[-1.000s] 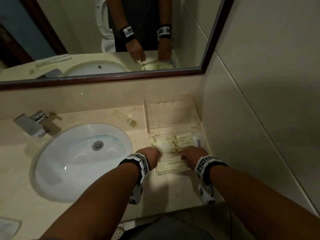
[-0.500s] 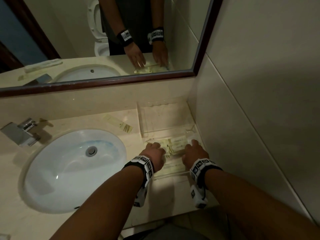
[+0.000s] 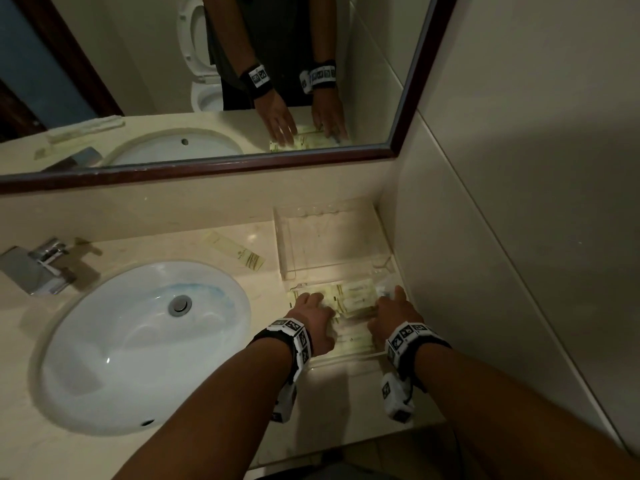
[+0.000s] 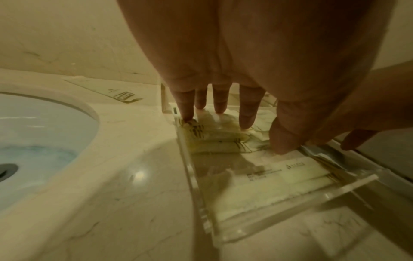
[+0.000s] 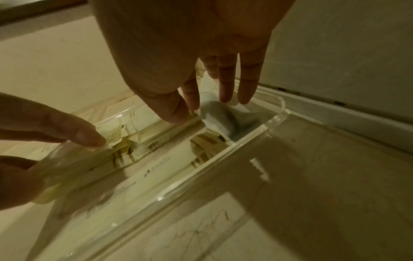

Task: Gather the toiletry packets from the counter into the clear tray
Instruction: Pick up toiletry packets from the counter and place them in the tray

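Note:
The clear tray (image 3: 346, 359) stands on the counter by the right wall and holds several pale yellow toiletry packets (image 3: 356, 296). My left hand (image 3: 313, 317) lies over the tray's left side, its straight fingers (image 4: 248, 113) pressing down on the packets (image 4: 214, 141). On the right side, my right hand (image 3: 391, 311) has its straight fingertips (image 5: 225, 88) touching a small white packet (image 5: 218, 118) in the tray's corner (image 5: 274, 120). One long yellow packet (image 3: 235, 251) lies loose on the counter between the sink and the tray; the left wrist view shows this packet (image 4: 116, 91) too.
The white sink basin (image 3: 138, 341) fills the counter's left, with a chrome tap (image 3: 38, 265) behind it. A second clear tray section (image 3: 287, 244) sits behind the packets against the back wall. The tiled side wall (image 3: 485, 271) is close on the right. A mirror (image 3: 207, 81) hangs above.
Both hands have slid away from me along the tray, and their fingers have stretched out flat over the packets. The loose packet on the counter has not moved.

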Demonstrator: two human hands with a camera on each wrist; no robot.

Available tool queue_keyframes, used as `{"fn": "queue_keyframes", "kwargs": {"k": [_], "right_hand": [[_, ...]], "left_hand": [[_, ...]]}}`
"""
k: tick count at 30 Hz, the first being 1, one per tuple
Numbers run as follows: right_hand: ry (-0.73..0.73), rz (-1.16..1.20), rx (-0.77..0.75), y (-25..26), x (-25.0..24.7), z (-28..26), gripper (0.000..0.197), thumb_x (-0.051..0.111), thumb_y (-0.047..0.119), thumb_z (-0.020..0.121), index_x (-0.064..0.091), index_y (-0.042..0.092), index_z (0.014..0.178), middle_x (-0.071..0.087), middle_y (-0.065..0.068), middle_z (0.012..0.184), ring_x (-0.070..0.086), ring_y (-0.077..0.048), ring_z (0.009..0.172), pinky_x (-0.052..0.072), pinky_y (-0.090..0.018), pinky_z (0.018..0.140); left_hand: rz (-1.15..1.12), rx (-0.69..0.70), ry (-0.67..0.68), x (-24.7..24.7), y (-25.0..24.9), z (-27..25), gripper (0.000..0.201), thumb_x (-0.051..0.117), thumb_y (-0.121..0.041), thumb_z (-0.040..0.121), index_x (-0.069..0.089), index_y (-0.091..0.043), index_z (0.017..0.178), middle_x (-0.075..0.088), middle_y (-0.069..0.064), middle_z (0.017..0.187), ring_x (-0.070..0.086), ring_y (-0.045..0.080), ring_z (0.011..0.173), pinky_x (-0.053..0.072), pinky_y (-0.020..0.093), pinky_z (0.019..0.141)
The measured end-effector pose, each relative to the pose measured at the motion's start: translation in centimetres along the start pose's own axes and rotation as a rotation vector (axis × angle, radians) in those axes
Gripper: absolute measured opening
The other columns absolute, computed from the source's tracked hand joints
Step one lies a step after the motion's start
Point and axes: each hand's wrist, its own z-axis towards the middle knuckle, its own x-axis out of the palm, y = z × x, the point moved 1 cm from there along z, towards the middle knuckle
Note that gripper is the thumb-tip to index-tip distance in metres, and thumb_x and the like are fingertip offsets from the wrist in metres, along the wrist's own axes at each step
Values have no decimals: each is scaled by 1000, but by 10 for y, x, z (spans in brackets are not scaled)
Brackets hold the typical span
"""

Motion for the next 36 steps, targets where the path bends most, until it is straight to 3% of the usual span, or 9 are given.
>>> {"fn": "queue_keyframes", "kwargs": {"k": [6, 14, 17, 19, 21, 23, 27, 32, 36], "right_hand": [[-6, 39, -33, -2, -4, 6, 55, 65, 37, 84, 52, 20, 135, -3, -5, 165, 39, -29, 138, 42, -37, 106], [17, 82, -13, 7, -1, 9, 81, 66, 42, 78, 37, 17, 150, -4, -2, 167, 28, -30, 145, 39, -41, 110], [31, 94, -6, 10, -1, 8, 76, 65, 39, 76, 43, 15, 145, -1, -3, 166, 29, -30, 144, 39, -41, 110], [41, 118, -22, 9, -3, 9, 65, 66, 37, 75, 51, 17, 135, 14, -5, 162, 36, -30, 138, 41, -42, 108], [20, 165, -34, 7, -6, 10, 52, 64, 32, 76, 53, 20, 125, 39, -6, 147, 48, -29, 126, 46, -41, 102], [3, 211, -23, 4, -7, 13, 56, 58, 28, 79, 47, 23, 134, 49, -5, 140, 54, -28, 120, 49, -39, 98], [36, 226, -20, 5, -10, 18, 85, 55, 33, 81, 15, 27, 156, 44, -6, 150, 51, -31, 128, 48, -40, 100], [37, 85, 16, 16, -7, 20, 66, 51, 28, 86, 34, 14, 148, 37, -7, 153, 39, -33, 137, 40, -43, 109], [48, 26, 13, 18, -6, 20, 68, 52, 30, 87, 32, 13, 149, 19, -5, 161, 32, -33, 141, 36, -43, 112]], "left_hand": [[18, -9, 0, -1, -2, 2, 70, 65, -50, 78, 50, -23, 140, 21, 14, 158, 16, 39, 143, 29, 48, 115], [17, -15, 13, -3, -3, 2, 70, 66, -49, 77, 50, -23, 140, 21, 13, 157, 16, 37, 143, 32, 48, 113], [5, -23, 16, -3, -3, 2, 70, 66, -48, 76, 50, -23, 140, 20, 12, 157, 15, 37, 144, 34, 48, 113], [-9, -28, 23, -3, -3, 1, 71, 66, -47, 77, 49, -24, 141, 19, 11, 158, 13, 36, 145, 34, 48, 112], [-16, -30, 25, -3, -2, 1, 71, 67, -47, 77, 48, -24, 142, 18, 10, 159, 12, 35, 145, 34, 48, 113], [-19, -33, 29, -2, -2, 2, 72, 67, -47, 77, 48, -24, 142, 18, 10, 159, 12, 36, 145, 33, 48, 113], [-17, -35, 39, -3, -2, 3, 72, 67, -48, 77, 48, -24, 142, 17, 11, 159, 11, 36, 146, 33, 49, 113], [-24, -40, 39, -3, -2, 1, 73, 67, -46, 77, 46, -25, 143, 17, 9, 159, 10, 35, 146, 32, 49, 113], [-32, -32, 37, -2, -1, 0, 73, 67, -46, 76, 46, -26, 144, 17, 8, 160, 9, 36, 147, 31, 49, 114]]}}
